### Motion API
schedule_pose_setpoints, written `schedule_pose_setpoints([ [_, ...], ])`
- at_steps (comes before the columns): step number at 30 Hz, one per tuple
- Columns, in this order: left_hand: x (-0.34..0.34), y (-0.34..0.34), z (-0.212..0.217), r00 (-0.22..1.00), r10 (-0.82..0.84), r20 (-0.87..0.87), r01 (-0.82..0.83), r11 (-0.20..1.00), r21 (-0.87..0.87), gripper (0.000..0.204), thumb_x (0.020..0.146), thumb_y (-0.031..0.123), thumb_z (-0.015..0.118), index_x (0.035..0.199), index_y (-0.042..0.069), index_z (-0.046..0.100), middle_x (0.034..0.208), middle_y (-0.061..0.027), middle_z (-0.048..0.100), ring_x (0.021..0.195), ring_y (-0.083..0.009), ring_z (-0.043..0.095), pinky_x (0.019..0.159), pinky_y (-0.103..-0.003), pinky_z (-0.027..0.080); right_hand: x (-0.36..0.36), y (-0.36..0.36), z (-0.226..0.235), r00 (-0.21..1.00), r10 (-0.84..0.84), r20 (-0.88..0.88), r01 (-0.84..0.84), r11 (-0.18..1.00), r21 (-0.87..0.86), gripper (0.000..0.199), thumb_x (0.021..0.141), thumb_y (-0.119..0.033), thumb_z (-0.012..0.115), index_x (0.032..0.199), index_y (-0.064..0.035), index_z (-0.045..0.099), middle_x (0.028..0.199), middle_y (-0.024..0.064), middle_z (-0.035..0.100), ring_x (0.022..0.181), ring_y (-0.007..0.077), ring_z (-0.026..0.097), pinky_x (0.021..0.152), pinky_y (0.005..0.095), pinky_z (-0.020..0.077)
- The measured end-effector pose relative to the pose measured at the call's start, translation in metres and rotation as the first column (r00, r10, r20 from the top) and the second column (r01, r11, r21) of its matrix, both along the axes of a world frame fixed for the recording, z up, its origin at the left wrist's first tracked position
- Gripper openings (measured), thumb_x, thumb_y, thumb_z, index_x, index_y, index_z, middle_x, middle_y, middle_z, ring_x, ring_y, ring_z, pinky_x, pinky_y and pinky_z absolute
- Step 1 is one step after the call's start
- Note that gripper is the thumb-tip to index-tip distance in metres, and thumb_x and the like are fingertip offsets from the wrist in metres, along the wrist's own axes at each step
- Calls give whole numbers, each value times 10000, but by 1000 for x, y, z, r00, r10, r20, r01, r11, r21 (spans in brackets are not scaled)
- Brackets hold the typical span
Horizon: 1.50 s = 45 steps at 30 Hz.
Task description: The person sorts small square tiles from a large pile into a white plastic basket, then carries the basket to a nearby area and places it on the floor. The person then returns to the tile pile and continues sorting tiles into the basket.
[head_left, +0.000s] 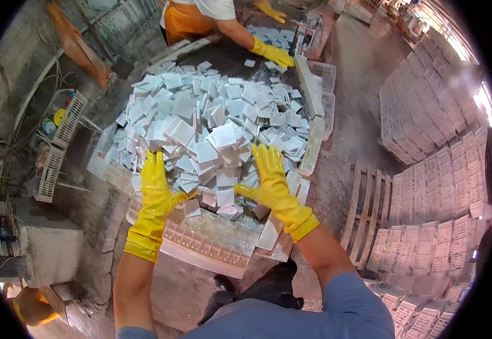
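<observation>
A large heap of square white and pale grey stone tiles (206, 113) covers a low worktable (232, 233). Both my hands wear long yellow rubber gloves. My left hand (156, 183) lies against the near left side of the heap, fingers stretched forward and thumb out to the right. On the near right side, my right hand (268, 179) rests against the tiles, its fingers pointing forward and thumb out to the left. Several loose tiles (225, 198) lie between the hands, close to the near edge. Neither hand is closed round a tile.
Across the table a co-worker in an orange apron (186, 24) reaches over it with yellow gloves (273, 52). A white plastic crate (203, 246) sits below the near edge. Wooden pallet (365, 212) and stacked crates (427, 192) stand right; more crates (59, 141) stand left.
</observation>
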<state>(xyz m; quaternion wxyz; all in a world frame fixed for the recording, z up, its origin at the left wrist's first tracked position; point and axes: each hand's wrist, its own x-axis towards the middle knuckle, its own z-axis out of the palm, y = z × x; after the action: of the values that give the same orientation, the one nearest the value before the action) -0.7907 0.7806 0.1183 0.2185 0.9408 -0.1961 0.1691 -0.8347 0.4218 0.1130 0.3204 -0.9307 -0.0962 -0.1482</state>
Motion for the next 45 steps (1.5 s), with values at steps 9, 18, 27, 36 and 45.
schedule_pose_setpoints([
  [9,99,-75,-10,966,121,230,-73,976,-207,1015,842,448,849,1605,-26,376,1542,-279,505,1402,-471,517,1173,-491,423,64,10,-69,982,-161,100,182,950,-253,1265,694,-622,867,1585,99,333,1629,332,344,1555,587,179,1235,744,40],
  [18,280,-153,15,947,314,61,-318,947,56,976,859,310,805,1674,151,293,1699,-159,381,1453,-568,407,1212,-603,336,204,30,-39,848,-523,-84,446,792,-418,900,930,-513,639,1675,-135,305,1734,310,146,1606,518,89,1249,712,-1],
  [27,335,-154,-37,976,216,15,-216,976,-1,828,898,255,723,1648,180,383,1596,-172,517,1481,-448,452,1216,-589,317,266,14,-63,862,-460,211,491,861,-131,772,893,-344,668,1541,4,435,1618,469,236,1528,612,234,1286,643,117],
  [36,129,-209,-47,979,121,166,-148,976,158,753,926,372,769,1536,27,495,1494,-275,556,1355,-499,515,1220,-611,302,265,0,-78,904,-371,212,409,895,-177,723,951,-451,644,1514,-29,478,1633,458,226,1542,588,232,1288,640,132],
  [45,122,-214,-43,950,270,156,-304,911,279,624,957,449,678,1455,75,633,1511,-269,572,1382,-486,511,1249,-603,266,185,-68,21,931,170,-324,-271,916,-297,547,885,-297,718,1341,-4,649,1329,291,642,1179,444,612,1055,498,472],
])
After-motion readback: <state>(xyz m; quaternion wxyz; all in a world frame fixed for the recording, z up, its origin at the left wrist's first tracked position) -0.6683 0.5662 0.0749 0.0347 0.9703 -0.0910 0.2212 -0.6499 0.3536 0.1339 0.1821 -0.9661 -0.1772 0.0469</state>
